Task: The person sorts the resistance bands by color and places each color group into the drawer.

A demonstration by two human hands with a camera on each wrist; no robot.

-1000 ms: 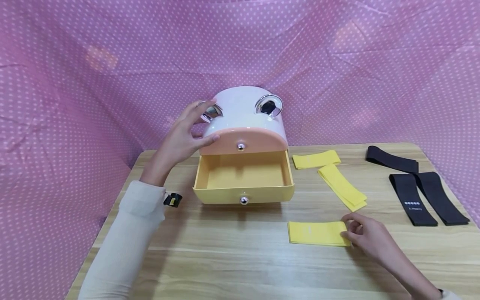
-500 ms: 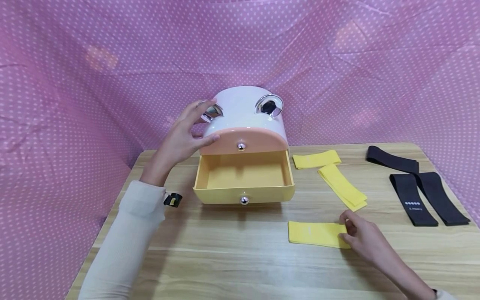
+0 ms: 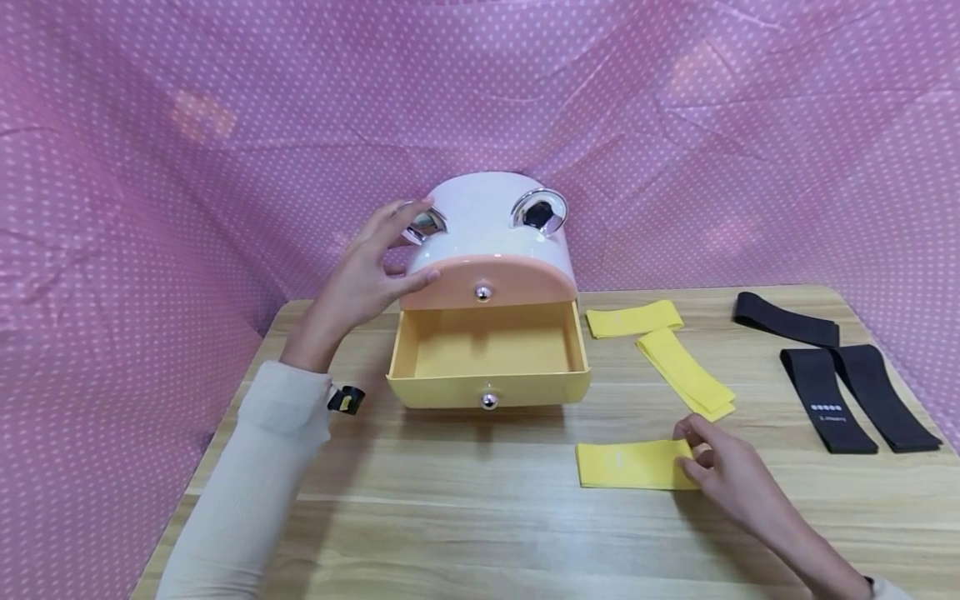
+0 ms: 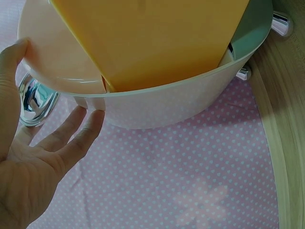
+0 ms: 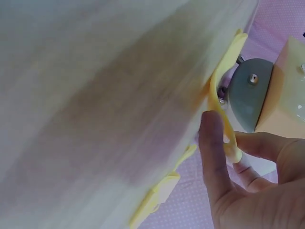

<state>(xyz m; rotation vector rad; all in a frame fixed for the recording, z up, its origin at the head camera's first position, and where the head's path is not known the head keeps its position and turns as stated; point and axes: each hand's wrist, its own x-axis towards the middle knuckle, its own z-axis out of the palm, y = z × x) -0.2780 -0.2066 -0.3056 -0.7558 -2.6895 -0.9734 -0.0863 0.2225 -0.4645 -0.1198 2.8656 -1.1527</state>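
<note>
Cloth (image 3: 480, 83) in pink with white dots hangs behind and beside the bench (image 3: 450, 533). At your far right lie three black bands (image 3: 823, 392), two of them touching. Nearer the white cabinet (image 3: 480, 196) rest a short yellow band (image 3: 630, 318) and a slanted yellow band (image 3: 678, 367), whose near end lies just beyond your right grip (image 3: 731, 475). The yellow drawer (image 3: 435, 392) is pulled out, jutting towards you beneath the closed peach drawer (image 3: 525, 279); a green drawer (image 5: 249, 95) sits at the bottom.

Your right grip pinches the right end of the front yellow band (image 3: 630, 465), which lies crosswise on the bench in front of the drawers, to their right. Your left grip (image 3: 360, 271) holds the cabinet's left side, thumb on the peach front.

Against a second ago, your right grip has shifted slightly left and away from you; your left grip, the drawers and the other bands have stayed put.
</note>
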